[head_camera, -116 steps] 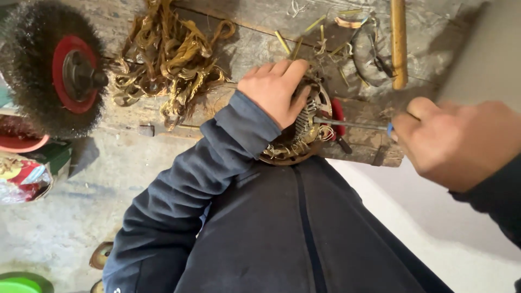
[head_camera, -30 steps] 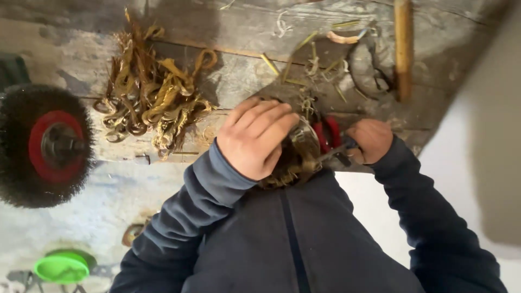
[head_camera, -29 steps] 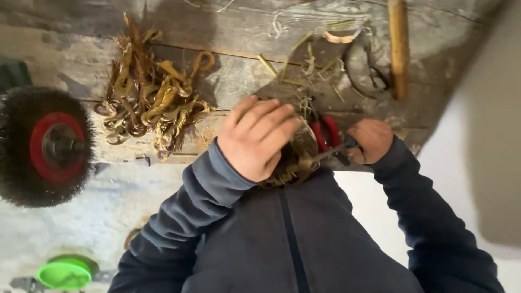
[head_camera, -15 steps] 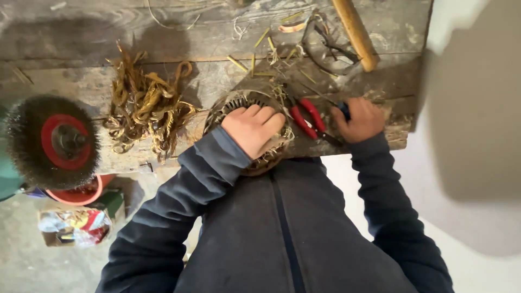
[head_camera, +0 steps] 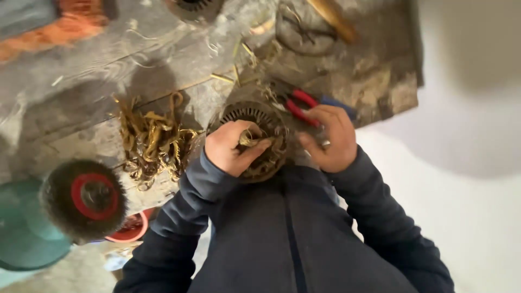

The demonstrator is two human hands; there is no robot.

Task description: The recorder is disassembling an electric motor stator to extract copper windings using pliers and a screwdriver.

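rough, weathered wood workbench [head_camera: 70, 92]; dull brassy wire coils [head_camera: 152, 144]; glossy red plastic plier handles [head_camera: 301, 106]; bristly wire wheel [head_camera: 84, 199].

A repair workshop: a scarred wooden workbench [head_camera: 81, 81], a wire brush wheel [head_camera: 84, 198] left of the hands, stripped copper wire scraps [head_camera: 152, 144] beside them, and red-handled pliers [head_camera: 301, 106] just above the right hand [head_camera: 331, 138].

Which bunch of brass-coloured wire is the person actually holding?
The small tuft pinched in the left hand, over the round motor core. The bigger wire pile lies untouched on the bench, left of that hand.
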